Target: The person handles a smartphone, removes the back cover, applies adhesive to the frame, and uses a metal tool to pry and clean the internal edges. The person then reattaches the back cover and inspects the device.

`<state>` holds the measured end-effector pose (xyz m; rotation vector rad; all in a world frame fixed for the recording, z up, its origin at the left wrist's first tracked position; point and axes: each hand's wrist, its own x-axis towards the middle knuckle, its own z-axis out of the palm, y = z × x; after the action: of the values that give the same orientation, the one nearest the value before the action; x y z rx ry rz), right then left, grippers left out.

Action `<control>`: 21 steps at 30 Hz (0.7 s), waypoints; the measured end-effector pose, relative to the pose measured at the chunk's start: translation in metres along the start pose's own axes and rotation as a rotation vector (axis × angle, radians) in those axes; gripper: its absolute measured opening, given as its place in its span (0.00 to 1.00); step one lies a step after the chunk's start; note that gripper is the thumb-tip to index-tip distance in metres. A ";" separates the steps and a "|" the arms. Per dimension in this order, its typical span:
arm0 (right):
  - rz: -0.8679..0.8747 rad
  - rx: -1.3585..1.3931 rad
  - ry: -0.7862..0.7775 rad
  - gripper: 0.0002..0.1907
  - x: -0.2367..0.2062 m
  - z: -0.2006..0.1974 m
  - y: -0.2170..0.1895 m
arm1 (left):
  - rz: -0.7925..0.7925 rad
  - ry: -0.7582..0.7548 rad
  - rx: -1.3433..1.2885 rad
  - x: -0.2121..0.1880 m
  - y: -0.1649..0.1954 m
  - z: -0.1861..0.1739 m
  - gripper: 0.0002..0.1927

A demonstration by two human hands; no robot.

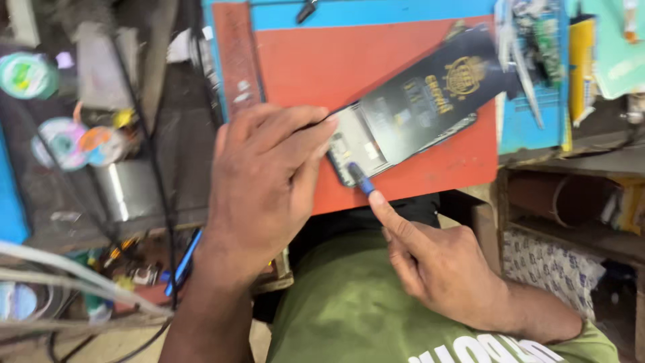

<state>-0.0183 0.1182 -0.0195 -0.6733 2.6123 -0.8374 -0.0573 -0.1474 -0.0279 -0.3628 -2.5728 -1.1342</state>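
I see the left hand pressed flat on the opened phone to steady it on the red mat; the right hand, forefinger out, pinches a blue tool at the phone's near corner.

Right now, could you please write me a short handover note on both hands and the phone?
Left hand: fingers pressed on the near end of the opened phone, steadying it on the red mat.
Right hand: forefinger pushing a small blue tool against the phone's near corner.
Done: back seems lifted, insides showing at that end.
Left: the rest looks covered by the dark panel.
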 end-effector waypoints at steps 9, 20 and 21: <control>0.017 -0.143 0.119 0.35 -0.003 -0.008 0.015 | -0.024 -0.019 0.009 0.002 0.003 0.004 0.11; 0.135 -0.117 0.250 0.28 -0.012 -0.024 0.024 | -0.040 -0.002 0.037 0.002 0.008 0.006 0.10; 0.172 -0.116 0.230 0.28 -0.013 -0.024 0.025 | -0.033 -0.002 0.026 0.002 0.009 0.007 0.09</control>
<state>-0.0266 0.1543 -0.0141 -0.3926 2.8938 -0.7554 -0.0571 -0.1361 -0.0258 -0.3164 -2.6022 -1.1112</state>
